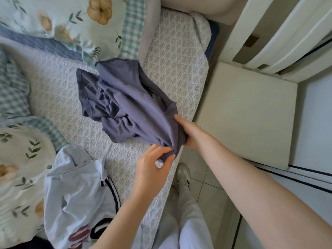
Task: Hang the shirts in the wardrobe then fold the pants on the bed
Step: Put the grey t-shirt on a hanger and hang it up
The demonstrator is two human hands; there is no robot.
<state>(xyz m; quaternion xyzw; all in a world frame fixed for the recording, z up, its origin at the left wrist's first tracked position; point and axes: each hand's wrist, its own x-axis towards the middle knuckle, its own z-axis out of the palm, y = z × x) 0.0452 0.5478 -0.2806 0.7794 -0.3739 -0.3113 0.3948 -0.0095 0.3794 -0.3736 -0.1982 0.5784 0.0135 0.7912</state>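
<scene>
A crumpled slate-blue garment (125,99) lies on the bed's patterned white quilt (53,97), its near end drawn up toward the bed's right edge. My right hand (190,132) grips that near end from the right, fingers tucked under the cloth. My left hand (154,168) pinches the same bunched end from below, thumb and fingers closed on a fold. A pale lilac shirt (79,194) with dark stripes and a red-and-black print lies rumpled at the lower left of the bed.
A floral duvet (23,177) and checked bedding (14,94) cover the bed's left side, a floral pillow (68,20) lies at the head. White wardrobe doors (280,33) and a cream cabinet top (248,114) stand right of the bed. My legs and shoe (183,175) fill the narrow tiled gap.
</scene>
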